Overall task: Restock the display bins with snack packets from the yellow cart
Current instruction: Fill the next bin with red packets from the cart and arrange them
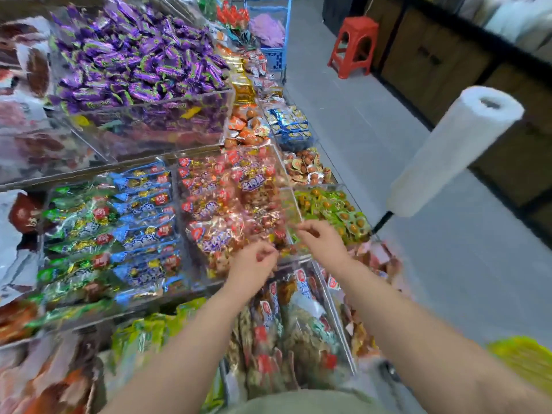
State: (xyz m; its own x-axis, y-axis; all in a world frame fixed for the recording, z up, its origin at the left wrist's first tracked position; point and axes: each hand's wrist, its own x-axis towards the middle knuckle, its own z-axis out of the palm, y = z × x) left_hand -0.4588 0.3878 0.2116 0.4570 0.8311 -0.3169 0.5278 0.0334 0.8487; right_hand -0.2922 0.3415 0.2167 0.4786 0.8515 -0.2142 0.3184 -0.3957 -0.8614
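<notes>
Forearms: both bare, stretched forward side by side over the shelves.
Left hand [254, 259]: fingers curled over the front edge of a clear bin [294, 204] heaped with red snack packets [227, 198]; blur hides whether it pinches anything.
Right hand [324, 239]: fingers curled at that bin's right wall; its hold is unclear too.
Writing: packet labels too blurred to read.
Yellow cart [525, 360]: low right, beside the right forearm.
Room: grey floor [373, 121], red stool [354, 46], white bag roll [454, 150].

— Any print legible from here?
— None I can read. Red packets [250, 186]: white characters on a purple label, too blurred to make out. Purple candy wrappers [134, 64]: lettering smeared as well. No numbers or signs readable.
</notes>
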